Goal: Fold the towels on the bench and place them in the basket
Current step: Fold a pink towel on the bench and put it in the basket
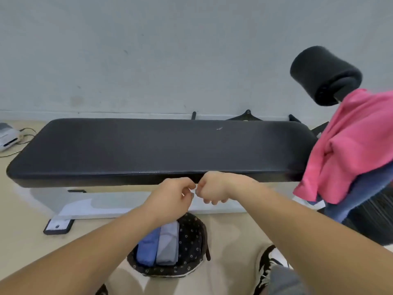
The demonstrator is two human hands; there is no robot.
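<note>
at 6 o'clock, below the black tabletop (pixel 148 145), basket (pixel 191 237) holding folded blue towel (pixel 147 248) and grey towel (pixel 168 243); at centre, left grip (pixel 172 196) and right grip (pixel 212 188) both clenched, empty, knuckles nearly touching; pink towel (pixel 350 145) heaped at 3 o'clock.

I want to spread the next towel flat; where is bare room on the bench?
The long black padded bench is bare from its left end to the pink towel at its right end; only that end is crowded.

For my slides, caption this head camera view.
Left hand and right hand, curled, before black padded bench; folded blue towel and grey towel in patterned basket.
</note>
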